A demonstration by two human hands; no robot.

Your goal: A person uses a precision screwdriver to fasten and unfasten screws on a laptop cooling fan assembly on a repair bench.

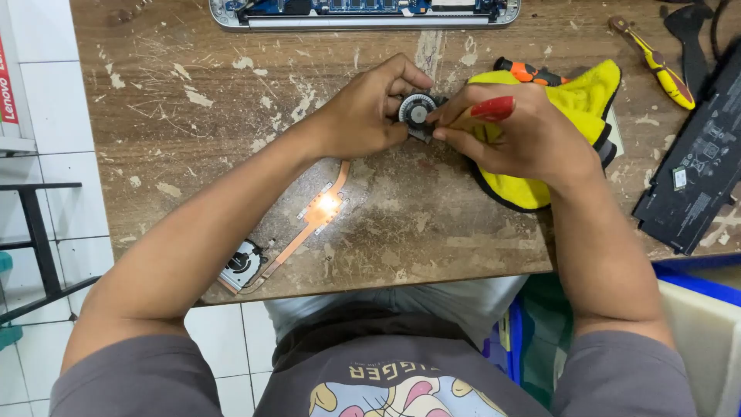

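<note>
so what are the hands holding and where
Both hold a small round black fan: left hand by its left edge, right hand by its right edge, with something red between the fingers.

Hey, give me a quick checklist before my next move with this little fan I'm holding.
1. Fan held by both hands: ok; left hand and right hand pinch it.
2. Fan supported above the table: ok.
3. Yellow cloth in reach: ok, under the right hand.
4. Orange screwdriver nearby: ok, beside the cloth.
5. Heatsink with second fan safe: not ok, at the table edge.
6. Fan blades clean: cannot tell.
</note>
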